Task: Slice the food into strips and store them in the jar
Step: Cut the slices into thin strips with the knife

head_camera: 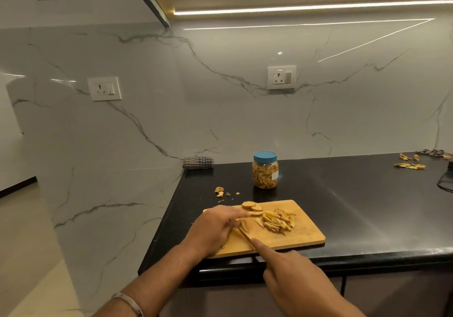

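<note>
My right hand (291, 275) gripped the thin-bladed knife (245, 237), forefinger along its spine. My left hand (215, 228) pinned a pale yellow slice (244, 226) on the rectangular wooden board (306, 233) on the black worktop (355, 194); the slice seemed firm yet small and slippery, best held with tucked fingertips. Beyond lay cut strips (278, 221), round slices (252, 207), then the blue-lidded clear jar (265, 170).

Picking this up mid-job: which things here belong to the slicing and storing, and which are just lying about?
In the job: left hand, right hand, knife, cutting board, round slices, cut strips, jar.

Lying about: peel scraps, folded cloth, far peelings, wall sockets.
</note>
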